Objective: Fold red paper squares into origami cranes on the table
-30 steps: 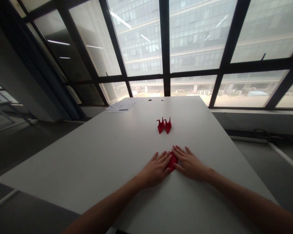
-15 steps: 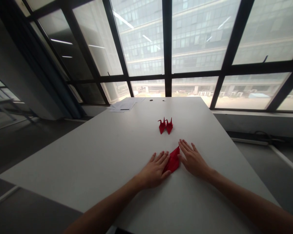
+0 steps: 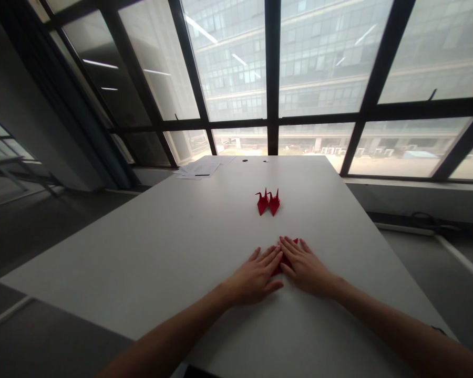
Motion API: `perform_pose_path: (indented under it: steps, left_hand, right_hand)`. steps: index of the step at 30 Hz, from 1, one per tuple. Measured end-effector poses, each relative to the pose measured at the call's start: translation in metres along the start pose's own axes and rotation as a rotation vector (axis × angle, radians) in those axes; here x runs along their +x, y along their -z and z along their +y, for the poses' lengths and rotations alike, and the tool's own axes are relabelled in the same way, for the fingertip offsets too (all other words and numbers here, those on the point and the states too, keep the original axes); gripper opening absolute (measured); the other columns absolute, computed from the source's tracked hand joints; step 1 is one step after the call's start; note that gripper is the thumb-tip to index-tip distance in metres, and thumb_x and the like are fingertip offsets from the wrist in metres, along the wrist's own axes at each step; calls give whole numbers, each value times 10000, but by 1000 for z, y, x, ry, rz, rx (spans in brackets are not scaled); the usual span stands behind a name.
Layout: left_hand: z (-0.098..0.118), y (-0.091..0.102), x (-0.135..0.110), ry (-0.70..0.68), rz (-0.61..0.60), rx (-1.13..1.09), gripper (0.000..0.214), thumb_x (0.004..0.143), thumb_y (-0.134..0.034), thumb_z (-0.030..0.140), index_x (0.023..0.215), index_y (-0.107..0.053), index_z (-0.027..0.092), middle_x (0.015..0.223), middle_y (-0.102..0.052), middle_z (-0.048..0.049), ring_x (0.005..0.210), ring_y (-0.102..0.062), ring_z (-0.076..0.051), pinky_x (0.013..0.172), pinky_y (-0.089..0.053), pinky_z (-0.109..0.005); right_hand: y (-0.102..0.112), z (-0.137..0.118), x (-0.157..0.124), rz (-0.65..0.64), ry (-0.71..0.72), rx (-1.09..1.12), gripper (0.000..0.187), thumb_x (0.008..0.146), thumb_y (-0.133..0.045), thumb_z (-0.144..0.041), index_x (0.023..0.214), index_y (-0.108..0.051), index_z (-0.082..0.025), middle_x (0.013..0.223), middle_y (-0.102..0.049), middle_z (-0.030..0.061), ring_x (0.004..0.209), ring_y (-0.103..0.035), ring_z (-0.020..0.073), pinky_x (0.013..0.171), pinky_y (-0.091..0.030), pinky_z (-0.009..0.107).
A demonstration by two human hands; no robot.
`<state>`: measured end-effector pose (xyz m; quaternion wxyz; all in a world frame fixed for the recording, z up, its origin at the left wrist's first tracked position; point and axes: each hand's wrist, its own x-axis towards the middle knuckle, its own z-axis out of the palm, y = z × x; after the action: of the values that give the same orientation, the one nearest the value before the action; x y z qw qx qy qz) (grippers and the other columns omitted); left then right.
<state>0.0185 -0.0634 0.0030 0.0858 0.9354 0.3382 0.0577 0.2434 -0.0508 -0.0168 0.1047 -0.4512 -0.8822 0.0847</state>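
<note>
A folded piece of red paper (image 3: 277, 271) lies on the white table, mostly hidden under both hands; a small tip of it shows past the right fingers. My left hand (image 3: 256, 278) rests flat on its left side, fingers stretched out and thumb apart. Over the paper's middle and right lies my right hand (image 3: 304, 266), also flat with fingers extended, its fingertips meeting those of the left. Beyond the hands stand two red origami cranes (image 3: 262, 203), side by side and close together.
The long white table (image 3: 142, 262) reaches toward the windows. Paper sheets (image 3: 201, 168) with a dark pen-like item lie at its far left corner. Small dark round openings (image 3: 245, 160) sit near the far edge. A dark curtain (image 3: 74, 105) hangs at left.
My right hand has moved left from the paper's right edge onto the paper, covering most of it. My left hand stays on the paper, nearly in place. The cranes have not moved.
</note>
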Motion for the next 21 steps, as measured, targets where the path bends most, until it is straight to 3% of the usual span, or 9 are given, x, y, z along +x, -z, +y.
perform_pose_path:
  steps: [4, 11, 13, 16, 19, 21]
  left_hand:
    - [3, -1, -5, -31, -68, -12, 802, 979, -350, 636, 1587, -11, 237, 1643, -80, -93, 1523, -64, -269, 1220, -61, -509]
    - [5, 16, -17, -119, -111, -58, 782, 979, -440, 573, 1584, -33, 291, 1636, -148, -64, 1515, -116, -273, 1222, -34, -514]
    - [5, 18, -17, -131, -111, -68, 772, 981, -441, 569, 1585, -55, 283, 1634, -152, -69, 1512, -135, -271, 1226, -37, -500]
    - [3, 20, -15, -139, -115, -87, 743, 989, -425, 562, 1584, -76, 286, 1633, -157, -63, 1513, -131, -266, 1226, -30, -500]
    - [-1, 21, -13, -152, -126, -110, 744, 982, -431, 574, 1581, -82, 303, 1633, -156, -49, 1515, -114, -266, 1224, -9, -506]
    - [-2, 21, -11, -161, -133, -120, 767, 972, -440, 592, 1580, -68, 311, 1636, -135, -45, 1518, -94, -270, 1222, 2, -512]
  right_hand:
    - [4, 8, 0, -4, -32, -13, 680, 1011, -237, -542, 1562, -221, -145, 1623, -174, 112, 1510, -145, 261, 1210, -118, 541]
    - [1, 40, 2, -4, -188, -76, 622, 1016, -239, -427, 1559, -223, -124, 1624, -175, 121, 1510, -131, 264, 1197, -117, 577]
    - [0, 44, 4, 40, -255, -51, 616, 1016, -241, -400, 1547, -255, -88, 1613, -215, 143, 1504, -167, 264, 1201, -146, 554]
    - [3, 41, 6, 223, -345, 30, 589, 1016, -237, -331, 1533, -284, -55, 1592, -281, 166, 1493, -221, 247, 1203, -207, 498]
    - [12, 28, 4, 374, -172, 69, 540, 1010, -241, -248, 1529, -326, -122, 1606, -275, 106, 1504, -183, 199, 1220, -187, 464]
    - [14, 18, 1, 346, 17, 63, 528, 1014, -245, -226, 1531, -330, -161, 1612, -261, 73, 1508, -157, 181, 1229, -160, 459]
